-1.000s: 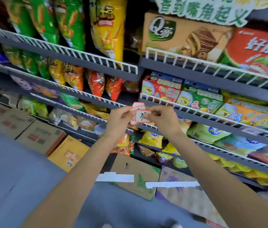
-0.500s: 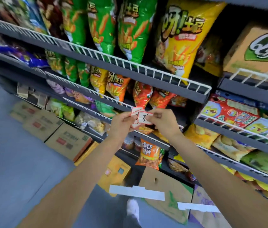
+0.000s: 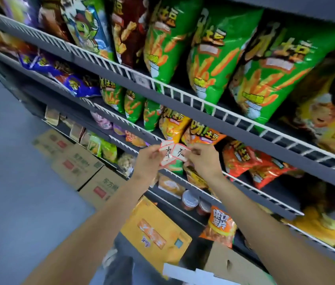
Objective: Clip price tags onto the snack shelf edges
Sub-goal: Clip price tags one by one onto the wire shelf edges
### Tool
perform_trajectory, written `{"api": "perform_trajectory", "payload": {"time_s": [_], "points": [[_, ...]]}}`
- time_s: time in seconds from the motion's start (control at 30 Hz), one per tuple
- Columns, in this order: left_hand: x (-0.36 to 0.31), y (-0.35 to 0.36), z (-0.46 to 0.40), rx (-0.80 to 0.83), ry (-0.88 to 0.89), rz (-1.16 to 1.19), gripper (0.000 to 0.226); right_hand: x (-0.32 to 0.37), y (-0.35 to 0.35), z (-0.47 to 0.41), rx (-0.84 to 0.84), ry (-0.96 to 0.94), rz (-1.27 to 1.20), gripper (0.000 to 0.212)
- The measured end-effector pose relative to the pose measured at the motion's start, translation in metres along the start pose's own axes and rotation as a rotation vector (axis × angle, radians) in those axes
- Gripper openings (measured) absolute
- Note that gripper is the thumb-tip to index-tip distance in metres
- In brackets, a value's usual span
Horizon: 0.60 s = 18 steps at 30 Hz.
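Both my hands are raised in front of the snack shelves at mid height. My left hand (image 3: 149, 161) grips a small stack of white price tags with red borders (image 3: 166, 156). My right hand (image 3: 202, 159) pinches the front tag (image 3: 180, 153), which bears black handwriting, by its right edge. The tags hover just in front of a white wire shelf edge (image 3: 133, 123) holding small green, yellow and orange chip bags. A small tag (image 3: 142, 80) is clipped on the wire rail of the shelf above, below the large green bags.
Large green chip bags (image 3: 209, 52) fill the upper shelf, red bags (image 3: 251, 161) lie to the right. Cardboard boxes (image 3: 76, 161) and a yellow box (image 3: 154, 231) stand on the grey floor along the shelf base. Open floor lies to the left.
My view has swung left along the shelves, from the boxed snacks to the chip bags. Both hands keep hold of the tags, the front tag drawn slightly right of the stack.
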<state>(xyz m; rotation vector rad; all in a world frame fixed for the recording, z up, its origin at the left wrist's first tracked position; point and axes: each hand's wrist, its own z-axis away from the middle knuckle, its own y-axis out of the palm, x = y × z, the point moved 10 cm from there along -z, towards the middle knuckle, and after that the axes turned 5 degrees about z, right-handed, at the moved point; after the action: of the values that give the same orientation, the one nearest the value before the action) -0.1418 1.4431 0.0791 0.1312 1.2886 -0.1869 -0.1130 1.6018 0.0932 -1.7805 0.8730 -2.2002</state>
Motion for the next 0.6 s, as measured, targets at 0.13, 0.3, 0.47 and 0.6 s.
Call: {"api": "perform_trajectory", "payload": {"time_s": [0.13,0.3,0.47,0.6], "points": [[-0.003,-0.053,-0.063,0.098,-0.012,-0.077,0.019,0.013,0.052,-0.040,-0.092,0.067,0.001,0.021],[0.013,-0.106,-0.142,0.201,-0.057,-0.423,0.014,0.014,0.099,-0.068,-0.184,0.202,0.022,0.025],[0.037,-0.112,-0.191,0.297,-0.163,-0.449,0.027,0.009,0.112,-0.084,-0.318,0.330,0.038,0.032],[0.060,-0.096,-0.201,0.312,-0.347,-0.365,0.035,0.014,0.114,-0.087,-0.393,0.336,0.126,0.030]]}}
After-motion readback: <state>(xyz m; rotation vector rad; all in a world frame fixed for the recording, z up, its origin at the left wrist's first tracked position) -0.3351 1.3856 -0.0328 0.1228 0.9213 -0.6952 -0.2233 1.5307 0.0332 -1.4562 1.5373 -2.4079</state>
